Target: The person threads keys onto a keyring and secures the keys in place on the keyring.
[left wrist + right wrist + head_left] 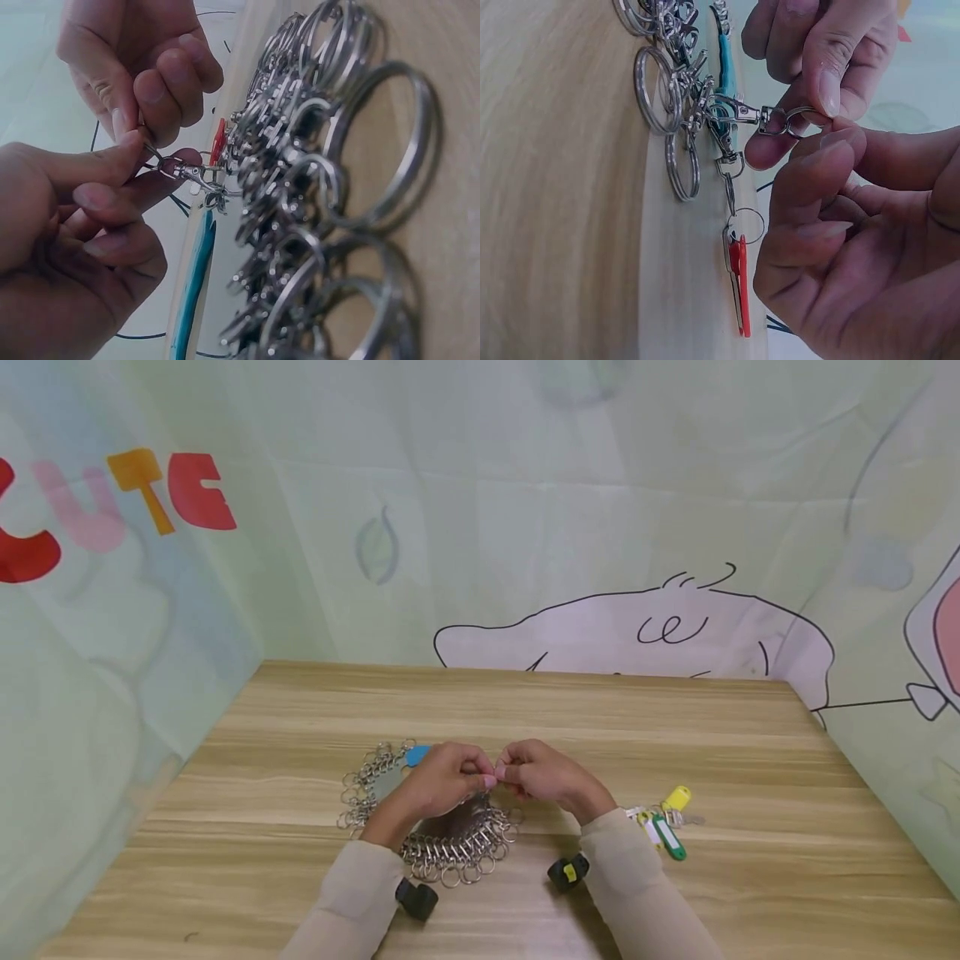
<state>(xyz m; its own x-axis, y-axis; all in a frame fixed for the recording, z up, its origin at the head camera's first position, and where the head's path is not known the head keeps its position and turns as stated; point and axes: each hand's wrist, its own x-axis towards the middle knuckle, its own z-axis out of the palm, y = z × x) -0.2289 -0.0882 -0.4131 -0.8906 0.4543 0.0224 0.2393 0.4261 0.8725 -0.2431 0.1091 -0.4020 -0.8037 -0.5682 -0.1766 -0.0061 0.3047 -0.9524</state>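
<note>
My left hand [450, 781] and right hand [546, 770] meet fingertip to fingertip above a cluster of metal swivel clasps with split rings [450, 852]. Between them, both hands pinch one split ring [801, 111], which is joined to a swivel clasp [739, 111]. Fingertips cover part of that ring. The clasps line the edge of a grey and dark piece, partly hidden under my left hand. A blue tag [416, 755] lies at its far side. Below the clasps in the right wrist view, a red key tag [742, 285] hangs on a thin ring.
Right of my right forearm lie loose keys [690, 818] with a yellow tag [678, 797] and a green tag [670, 837]. All this is on a wood-grain table [300, 710], with a printed cloth [480, 527] behind it. A black wrist camera [567, 872] sits under the right sleeve.
</note>
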